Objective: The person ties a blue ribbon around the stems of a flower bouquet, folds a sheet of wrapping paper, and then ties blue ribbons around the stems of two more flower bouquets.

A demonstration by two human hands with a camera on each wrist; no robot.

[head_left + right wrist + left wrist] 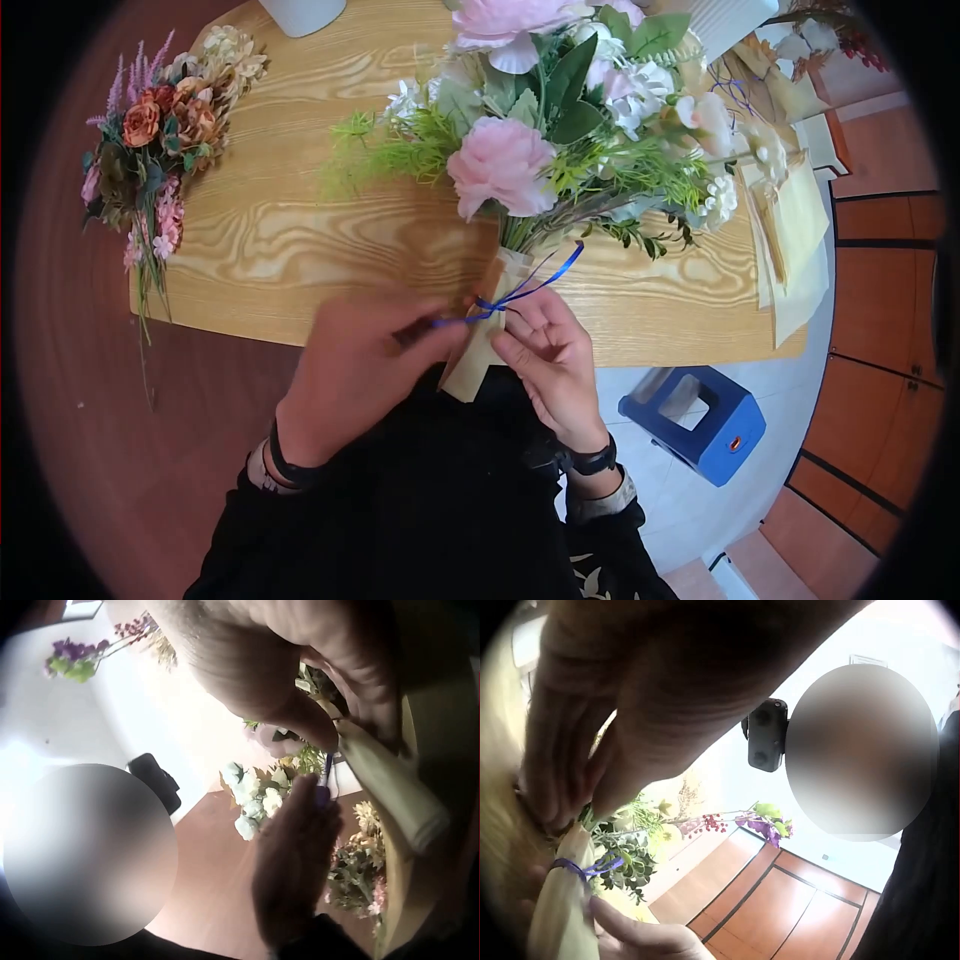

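Nearest the body, the left hand (pixel 350 375) pinches one end of the thin blue ribbon (pixel 510 293), pulling it leftward, while the right hand (pixel 553 352) curls round the cream paper-wrapped stem bundle (pixel 487 330) just beside the knot. The bundle's long axis runs away from the person, its pink and white artificial flower heads (pixel 560 110) lying over the wooden tabletop (pixel 300 240) beyond.
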